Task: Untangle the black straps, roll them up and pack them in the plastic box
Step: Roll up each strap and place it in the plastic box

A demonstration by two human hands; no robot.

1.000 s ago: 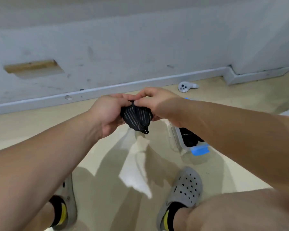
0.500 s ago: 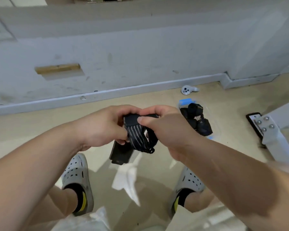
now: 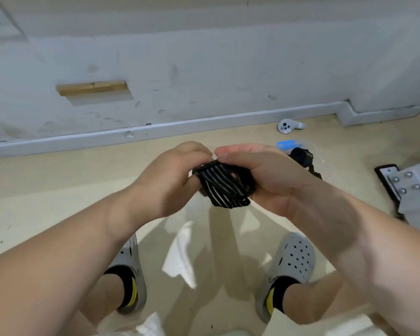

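Strap (image 3: 224,187), black with white stripes, mid-roll between both hands above the floor (image 3: 58,190), in front of the knees; judged partway through, with at least one rolled strap (image 3: 301,156) already in the box (image 3: 286,144) just beyond the right hand, this one not yet packed. Left hand (image 3: 172,180) curled, pinching the roll's left end; right hand (image 3: 260,175) closed over its right side, thumb on top.

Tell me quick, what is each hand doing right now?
Left hand: closed on the rolled black strap, gripping its left end.
Right hand: closed on the same strap, thumb on top.
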